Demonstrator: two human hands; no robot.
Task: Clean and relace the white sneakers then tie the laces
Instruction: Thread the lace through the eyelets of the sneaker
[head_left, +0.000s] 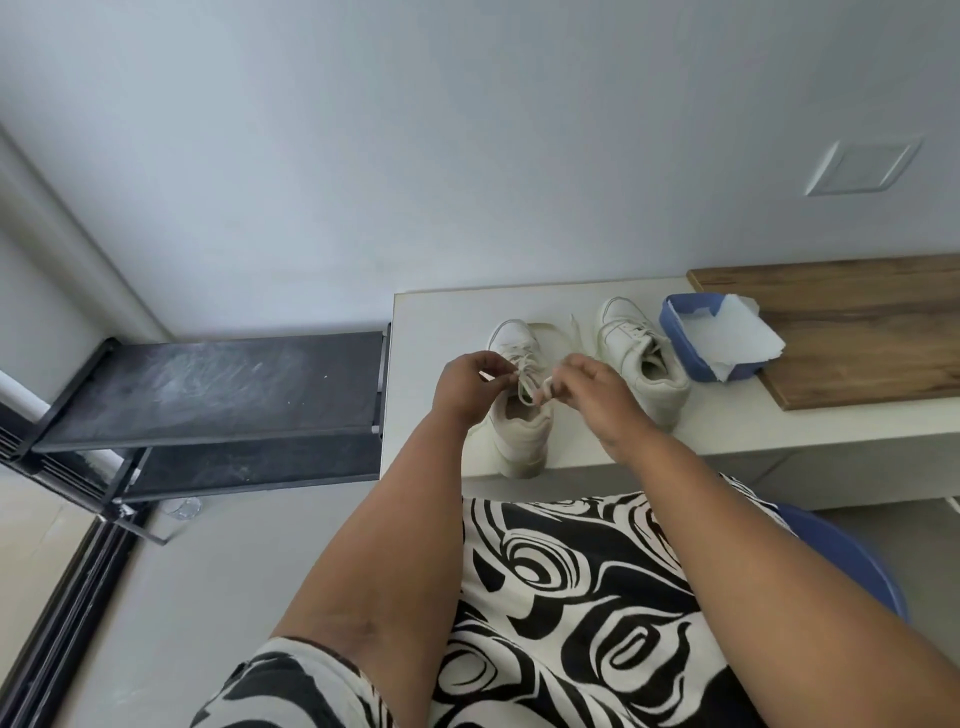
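Note:
Two white sneakers stand on a white table (727, 431), toes pointing away from me. The left sneaker (519, 426) is near the table's front edge, its heel slightly over it. My left hand (470, 387) pinches one strand of its white lace (530, 384) above the tongue. My right hand (592, 389) pinches the other strand, which forms a small loop. Loose lace ends trail toward the toe. The right sneaker (644, 358) stands apart to the right with its laces in the eyelets.
A blue container (685, 348) holding white paper sheets sits right of the sneakers, partly on a wooden board (857, 332). A black two-tier rack (208, 389) stands left of the table. A blue chair (852, 561) is under me. A wall rises behind.

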